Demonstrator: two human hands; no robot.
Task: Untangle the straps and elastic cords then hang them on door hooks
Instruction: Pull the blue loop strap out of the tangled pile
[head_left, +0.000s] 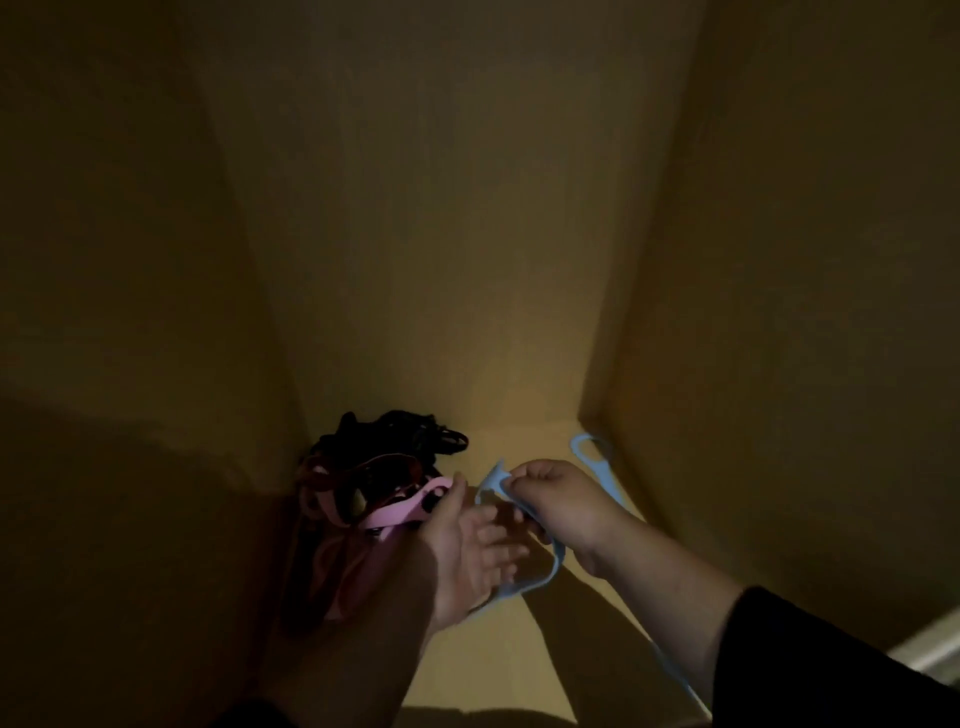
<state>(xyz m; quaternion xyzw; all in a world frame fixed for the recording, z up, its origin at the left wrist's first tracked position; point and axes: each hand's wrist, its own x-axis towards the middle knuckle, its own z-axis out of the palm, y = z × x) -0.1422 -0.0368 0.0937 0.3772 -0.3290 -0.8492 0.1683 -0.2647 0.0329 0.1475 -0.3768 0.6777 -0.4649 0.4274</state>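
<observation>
The scene is dim, inside what looks like a tall cardboard box (779, 260). The right hand (563, 506) pinches a light blue strap (530, 584) between thumb and fingers; the strap loops down under both hands, and another blue loop lies at the far right corner. The left hand (470, 551) is spread, fingers straight, beside the strap. A tangle of pink and black straps (374, 480) sits left, against the box wall.
</observation>
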